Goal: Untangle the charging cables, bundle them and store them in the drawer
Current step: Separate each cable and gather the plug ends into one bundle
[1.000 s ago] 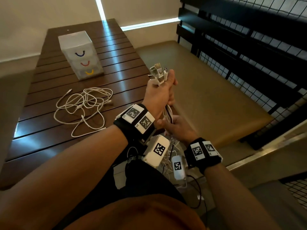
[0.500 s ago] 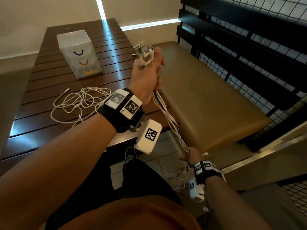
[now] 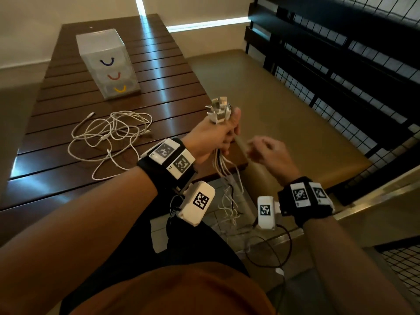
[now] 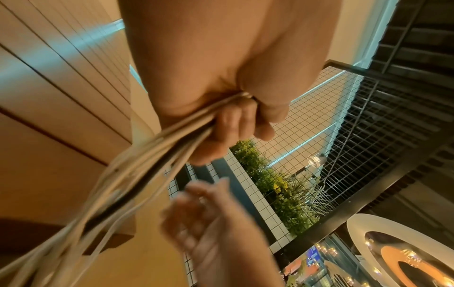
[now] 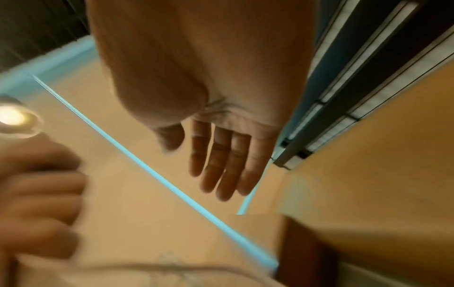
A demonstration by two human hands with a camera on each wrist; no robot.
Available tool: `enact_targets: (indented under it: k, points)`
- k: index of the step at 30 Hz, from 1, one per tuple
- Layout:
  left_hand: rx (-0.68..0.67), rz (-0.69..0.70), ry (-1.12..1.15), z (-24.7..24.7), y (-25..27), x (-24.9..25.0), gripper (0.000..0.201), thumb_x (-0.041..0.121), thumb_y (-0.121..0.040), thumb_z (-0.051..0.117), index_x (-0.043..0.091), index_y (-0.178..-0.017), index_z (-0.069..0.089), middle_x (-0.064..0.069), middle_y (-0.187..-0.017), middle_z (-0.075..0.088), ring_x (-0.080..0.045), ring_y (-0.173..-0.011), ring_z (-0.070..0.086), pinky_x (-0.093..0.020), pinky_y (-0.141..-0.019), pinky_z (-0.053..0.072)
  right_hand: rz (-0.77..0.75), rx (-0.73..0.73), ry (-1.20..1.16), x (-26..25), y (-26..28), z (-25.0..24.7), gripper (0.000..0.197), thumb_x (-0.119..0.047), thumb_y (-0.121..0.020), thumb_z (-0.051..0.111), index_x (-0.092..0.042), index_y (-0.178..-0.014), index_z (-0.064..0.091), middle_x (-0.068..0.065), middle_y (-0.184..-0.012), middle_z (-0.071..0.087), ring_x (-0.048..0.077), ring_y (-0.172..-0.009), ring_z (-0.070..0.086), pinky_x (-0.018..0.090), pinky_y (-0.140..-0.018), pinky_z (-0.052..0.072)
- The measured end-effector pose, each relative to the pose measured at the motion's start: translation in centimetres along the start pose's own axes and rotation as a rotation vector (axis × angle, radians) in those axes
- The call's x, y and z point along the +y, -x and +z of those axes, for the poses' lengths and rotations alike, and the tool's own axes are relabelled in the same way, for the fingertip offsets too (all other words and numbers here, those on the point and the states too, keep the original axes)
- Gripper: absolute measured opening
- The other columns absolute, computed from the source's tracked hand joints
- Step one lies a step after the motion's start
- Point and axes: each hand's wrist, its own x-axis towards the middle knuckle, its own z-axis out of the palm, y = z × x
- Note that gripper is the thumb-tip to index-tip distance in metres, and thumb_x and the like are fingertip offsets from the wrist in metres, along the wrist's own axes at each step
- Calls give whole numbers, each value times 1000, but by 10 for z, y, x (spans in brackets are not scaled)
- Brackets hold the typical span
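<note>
My right hand (image 3: 269, 155) has let go, fingers loose, at three o'clock of my left hand (image 3: 212, 139), which is gripping the charging cables (image 3: 223, 169); next stroke.

loose cables (image 3: 111, 137) strewn before drawer unit (image 3: 108, 64), table's (image 3: 170, 71) right side bare

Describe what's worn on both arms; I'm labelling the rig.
Bare forearms, no sleeves. Each wrist has a black band carrying white square-coded tags, with a white camera box hanging below, also tagged. A thin dark cable trails from the right wrist's box.

no readable text or labels
</note>
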Motion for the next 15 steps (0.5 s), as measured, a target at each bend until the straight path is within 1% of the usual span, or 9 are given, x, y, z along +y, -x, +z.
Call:
enact_targets:
  k: [2, 4, 6, 7, 10, 11, 13, 14, 15]
  points:
    - [8, 6, -12, 1, 4, -6, 32, 32, -101, 43, 15, -76, 54, 2, -57, 36, -8, -45, 29, -22, -46, 32, -101, -87, -109, -45, 6, 13, 45, -36, -99, 38, 0, -116, 60, 16, -102, 66, 19, -88, 62, 26, -76, 53]
    - [16, 8, -12, 2, 9, -8, 27, 20, -101, 45, 17, -76, 54, 10, -49, 39, -7, -44, 30, -25, -47, 30, -216, -188, -102, -78, 10, 25, 50, -47, -94, 35, -11, -120, 59, 13, -114, 64, 10, -91, 64, 20, -72, 54]
    - [25, 18, -29, 1, 15, -6, 30, 11, -100, 44, 18, -73, 53, 11, -45, 43, -7, -44, 33, -29, -49, 30, -319, -243, 6, -103, 8, 34, 38, -40, -98, 40, -17, -122, 58, 4, -117, 63, -5, -84, 61, 11, -63, 48]
    - [35, 25, -37, 0, 19, -5, 32, 6, -99, 44, 19, -71, 52, 12, -46, 44, -9, -44, 34, -30, -49, 30, -372, -282, 119, -112, 5, 39, 32, -35, -99, 45, -19, -122, 59, -1, -116, 62, -7, -87, 60, 10, -66, 48]
    - [107, 52, -103, -3, 26, -1, 32, -3, -97, 42, 21, -78, 51, -1, -67, 52, -22, -53, 48, -33, -50, 40, -480, -420, 516, -126, -7, 54, 20, -34, -95, 55, -23, -108, 65, -6, -108, 63, 1, -96, 58, 15, -78, 45]
    - [158, 46, -120, -6, 26, -1, 32, -3, -97, 42, 23, -80, 50, -3, -74, 53, -19, -54, 53, -30, -51, 46, -511, -414, 590, -128, -10, 60, 20, -34, -95, 55, -19, -99, 68, -3, -101, 66, 5, -91, 59, 19, -76, 46]
    - [278, 18, -106, -11, 28, 0, 33, -4, -96, 44, 24, -80, 48, 2, -76, 52, -2, -52, 55, -18, -51, 49, -596, -338, 654, -128, -14, 69, 30, -31, -97, 51, -9, -89, 70, 5, -87, 68, 14, -81, 60, 27, -69, 46]
    - [331, 19, -81, -14, 26, -2, 30, -5, -95, 46, 21, -80, 51, 0, -74, 52, -6, -54, 56, -23, -52, 50, -625, -299, 666, -129, -14, 73, 33, -30, -98, 48, -7, -87, 69, 6, -83, 67, 17, -77, 59, 30, -68, 45]
    - [378, 26, -63, -17, 24, -4, 24, -4, -93, 48, 16, -80, 54, -6, -72, 53, -16, -58, 56, -30, -54, 49, -643, -271, 674, -129, -14, 76, 35, -29, -98, 46, -5, -86, 68, 7, -80, 66, 18, -75, 58, 31, -68, 44]
